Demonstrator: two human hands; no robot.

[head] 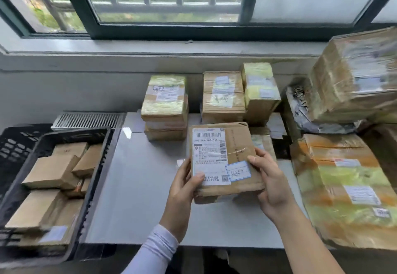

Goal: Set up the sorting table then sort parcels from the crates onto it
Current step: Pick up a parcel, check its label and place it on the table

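A crate (64,136) of parcels stands left of the counter (137,198), parcel stacks (164,104) line its far edge below the window (167,0), large parcels (348,179) lie right, and one parcel (223,157) is held above the middle.

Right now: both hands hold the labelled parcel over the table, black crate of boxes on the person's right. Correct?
One thing is off: the black crate of boxes sits on the person's left, not right; the head view shows it. The rest stands: the left hand and right hand both hold the labelled parcel over the table.
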